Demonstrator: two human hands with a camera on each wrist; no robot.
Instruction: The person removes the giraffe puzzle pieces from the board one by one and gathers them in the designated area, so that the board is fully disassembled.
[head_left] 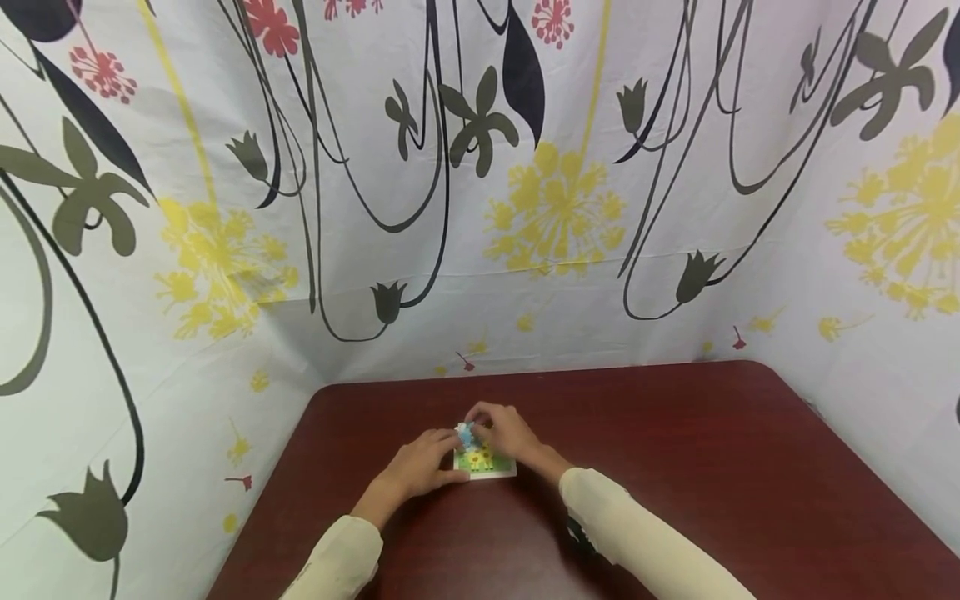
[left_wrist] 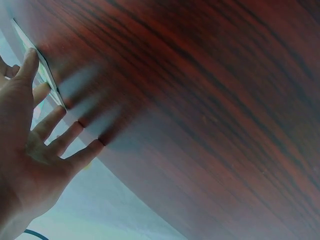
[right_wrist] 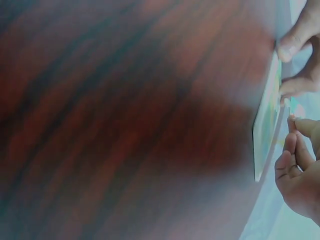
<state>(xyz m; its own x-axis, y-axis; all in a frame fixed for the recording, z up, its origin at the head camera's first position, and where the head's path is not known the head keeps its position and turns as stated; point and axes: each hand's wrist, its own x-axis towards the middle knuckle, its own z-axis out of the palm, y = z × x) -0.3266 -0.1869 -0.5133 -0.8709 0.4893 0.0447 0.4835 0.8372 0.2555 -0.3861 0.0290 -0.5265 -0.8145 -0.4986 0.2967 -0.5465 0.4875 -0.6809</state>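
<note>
A flat board point(head_left: 491, 464) with a white edge and a green picture of yellow flowers lies on the table. My left hand point(head_left: 422, 463) rests at its left side, thumb at the near left corner, fingers spread and fairly straight. In the left wrist view, several fingertips of the left hand point(left_wrist: 55, 135) touch the board's edge and the tabletop. A small blue and white piece point(head_left: 466, 434) is at the board's far left part. My right hand point(head_left: 510, 433) pinches it between thumb and forefinger; its exact shape is hidden. The right wrist view shows the board point(right_wrist: 265, 125) edge-on.
The dark red wood-grained table point(head_left: 675, 467) surrounds the board. A white cloth point(head_left: 465, 250) printed with flowers and vines hangs behind the table and along its sides. A small dark object point(head_left: 579, 533), partly hidden, shows beside the right sleeve.
</note>
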